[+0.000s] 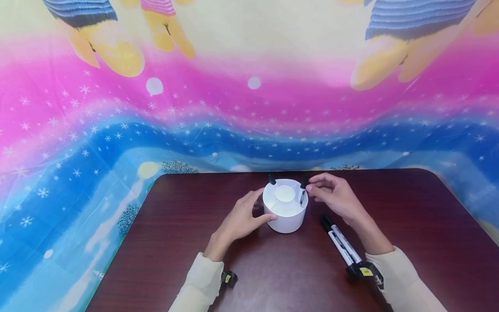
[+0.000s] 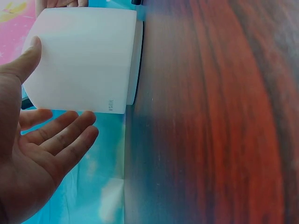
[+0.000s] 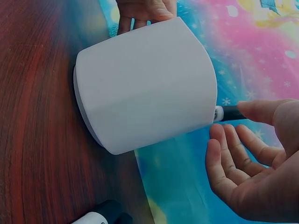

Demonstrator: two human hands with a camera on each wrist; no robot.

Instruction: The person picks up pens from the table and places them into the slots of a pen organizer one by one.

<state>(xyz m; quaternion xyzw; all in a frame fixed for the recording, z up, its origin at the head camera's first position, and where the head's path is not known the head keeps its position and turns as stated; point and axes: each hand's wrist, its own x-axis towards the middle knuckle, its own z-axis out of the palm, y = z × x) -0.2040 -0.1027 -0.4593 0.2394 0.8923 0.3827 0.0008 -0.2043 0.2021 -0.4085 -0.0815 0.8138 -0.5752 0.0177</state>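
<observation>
A round white pen holder (image 1: 285, 221) with compartments stands upright on the table. My left hand (image 1: 243, 216) holds it from the left, thumb at the front and fingers round the far side. Inside the right compartment leans a black-capped marker (image 1: 302, 197). My right hand (image 1: 335, 195) is beside that marker; in the right wrist view the thumb touches its black cap (image 3: 231, 112), while the fingers stay apart from it, loosely bent. Another black cap (image 1: 272, 179) sticks up from the holder's back left compartment.
Two white markers with black caps (image 1: 343, 242) lie side by side on the dark wooden table (image 1: 175, 242), right of the holder and near my right forearm. A patterned cloth (image 1: 249, 108) hangs behind the table's far edge.
</observation>
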